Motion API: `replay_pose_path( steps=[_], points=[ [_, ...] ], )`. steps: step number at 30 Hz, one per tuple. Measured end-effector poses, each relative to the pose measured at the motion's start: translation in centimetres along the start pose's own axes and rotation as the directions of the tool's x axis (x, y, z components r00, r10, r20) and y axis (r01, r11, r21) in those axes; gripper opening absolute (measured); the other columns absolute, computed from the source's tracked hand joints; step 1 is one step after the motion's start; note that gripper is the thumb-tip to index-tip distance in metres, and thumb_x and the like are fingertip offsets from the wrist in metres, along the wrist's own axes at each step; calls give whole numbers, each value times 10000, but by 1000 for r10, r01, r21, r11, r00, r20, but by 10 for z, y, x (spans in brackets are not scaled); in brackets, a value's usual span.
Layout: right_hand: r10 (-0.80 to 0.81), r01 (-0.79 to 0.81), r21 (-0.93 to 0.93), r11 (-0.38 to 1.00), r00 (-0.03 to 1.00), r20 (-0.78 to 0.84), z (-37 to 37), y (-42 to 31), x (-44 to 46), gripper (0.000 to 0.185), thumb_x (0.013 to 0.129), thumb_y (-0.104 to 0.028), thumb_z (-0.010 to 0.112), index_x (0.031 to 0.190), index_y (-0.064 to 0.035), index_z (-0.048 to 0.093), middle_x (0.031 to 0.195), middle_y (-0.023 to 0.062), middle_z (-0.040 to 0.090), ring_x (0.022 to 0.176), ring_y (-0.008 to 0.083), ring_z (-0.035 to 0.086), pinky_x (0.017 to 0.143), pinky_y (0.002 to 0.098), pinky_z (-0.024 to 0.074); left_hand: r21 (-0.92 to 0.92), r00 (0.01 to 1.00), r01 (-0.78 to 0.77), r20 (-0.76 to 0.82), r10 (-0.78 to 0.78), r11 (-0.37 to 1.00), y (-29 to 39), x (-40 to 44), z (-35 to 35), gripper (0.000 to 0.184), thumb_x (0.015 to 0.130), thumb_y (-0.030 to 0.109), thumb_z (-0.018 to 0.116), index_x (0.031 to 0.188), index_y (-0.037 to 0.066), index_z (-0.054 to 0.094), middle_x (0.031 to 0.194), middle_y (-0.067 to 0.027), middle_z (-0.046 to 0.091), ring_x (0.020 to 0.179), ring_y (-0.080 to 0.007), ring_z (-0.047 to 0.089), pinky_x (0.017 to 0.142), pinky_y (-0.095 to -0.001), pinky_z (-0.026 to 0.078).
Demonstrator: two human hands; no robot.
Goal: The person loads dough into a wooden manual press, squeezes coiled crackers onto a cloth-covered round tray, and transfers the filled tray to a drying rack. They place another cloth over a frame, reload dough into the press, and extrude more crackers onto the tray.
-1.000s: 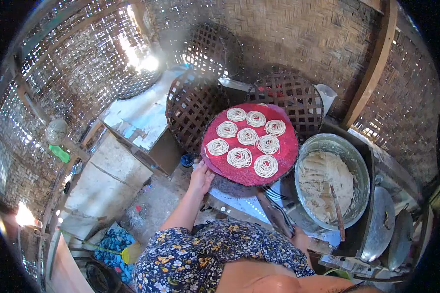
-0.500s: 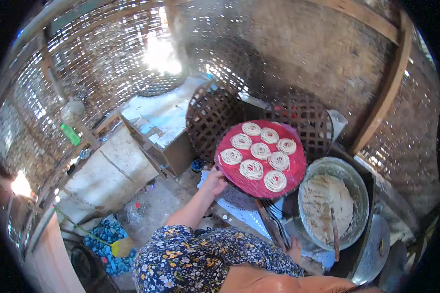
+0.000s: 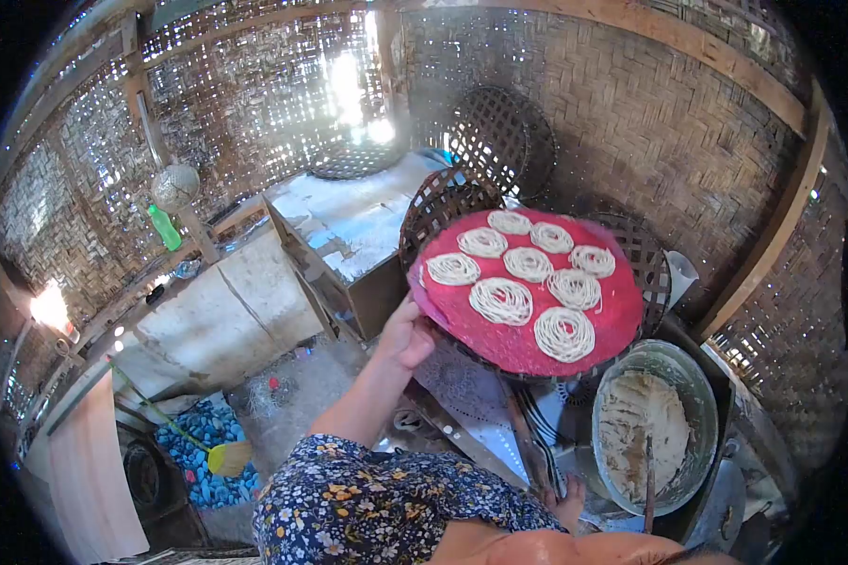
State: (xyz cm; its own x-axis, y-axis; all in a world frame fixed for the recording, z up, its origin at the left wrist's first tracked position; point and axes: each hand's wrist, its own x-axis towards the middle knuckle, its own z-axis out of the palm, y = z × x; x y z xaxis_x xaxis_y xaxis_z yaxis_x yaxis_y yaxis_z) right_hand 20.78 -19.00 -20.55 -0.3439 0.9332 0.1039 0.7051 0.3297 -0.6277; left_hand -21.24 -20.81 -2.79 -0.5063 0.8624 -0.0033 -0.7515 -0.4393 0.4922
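tray (image 3: 513,347) gripped by left hand (image 3: 407,337), fingertips hidden, right hand (image 3: 567,501) too unclear to tell

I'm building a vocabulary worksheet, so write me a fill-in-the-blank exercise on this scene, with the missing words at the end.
The round tray carries ____ pale coils. The hand at the tray's edge is the person's ____ one. The plastic bottle by the woven wall is ____. Of the tray and the basin, the one farther to the right is the ____.

Missing words: nine; left; green; basin.
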Motion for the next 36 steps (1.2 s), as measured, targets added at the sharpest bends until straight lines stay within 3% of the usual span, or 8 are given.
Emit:
replay_pose_path(
  steps=[5,12,15,16,22,26,30,36],
  points=[
    [-127,118,-90,989,987,-99,16,-26,16,429,700,-175,631,1072,9,520,1081,250,493,1027,401,455,880,461,369,-63,991,-122,53,126,991,84,6,-10,384,831,119,480,1212,86,446,1164,-64,540,1072,-213,508,936,-373,382],
    [-329,394,103,913,863,-383,74,-144,72,295,695,-45,626,979,13,569,925,170,577,873,329,548,785,387,423,48,892,-451,4,452,891,203,24,-70,375,804,101,515,1173,54,469,1153,-80,545,1060,-221,517,925,-381,397],
    [-285,346,326,880,933,-221,92,-234,107,286,683,-40,637,960,6,582,909,154,578,819,267,572,726,337,453,91,855,-516,-1,518,852,253,35,-114,361,821,127,503,1172,48,474,1168,-78,541,1073,-225,511,931,-378,392],
    [-333,422,369,828,899,-283,111,-252,120,283,680,-41,647,955,0,594,888,130,583,767,212,583,675,289,468,108,842,-536,-10,540,837,267,38,-127,354,833,144,494,1172,45,477,1177,-77,538,1082,-226,506,938,-377,386],
    [-564,552,494,671,813,-143,145,-376,177,265,723,-55,647,982,-13,607,883,109,594,750,174,588,674,276,479,75,809,-581,-59,585,811,316,63,-177,340,814,104,503,1150,48,489,1141,-73,556,1048,-218,524,913,-380,411],
    [-568,411,642,647,822,47,155,-416,184,281,774,-66,621,1050,-17,590,917,92,599,816,134,590,732,245,472,64,812,-564,-135,567,823,326,69,-196,326,819,98,504,1142,51,496,1136,-78,556,1048,-222,522,913,-386,415],
    [-494,56,845,531,831,255,178,-419,203,315,839,-41,548,1149,3,517,1005,97,580,855,142,582,769,260,476,66,832,-521,-183,523,851,320,63,-221,325,858,154,454,1160,36,486,1165,-89,543,1074,-223,507,935,-383,396],
    [-423,-364,884,293,780,462,172,-451,241,398,897,-69,444,1270,31,352,1069,141,538,912,199,574,787,301,488,80,861,-462,-197,468,883,301,49,-228,348,865,161,442,1190,38,460,1199,-96,521,1111,-232,487,964,-387,367]
  ],
)
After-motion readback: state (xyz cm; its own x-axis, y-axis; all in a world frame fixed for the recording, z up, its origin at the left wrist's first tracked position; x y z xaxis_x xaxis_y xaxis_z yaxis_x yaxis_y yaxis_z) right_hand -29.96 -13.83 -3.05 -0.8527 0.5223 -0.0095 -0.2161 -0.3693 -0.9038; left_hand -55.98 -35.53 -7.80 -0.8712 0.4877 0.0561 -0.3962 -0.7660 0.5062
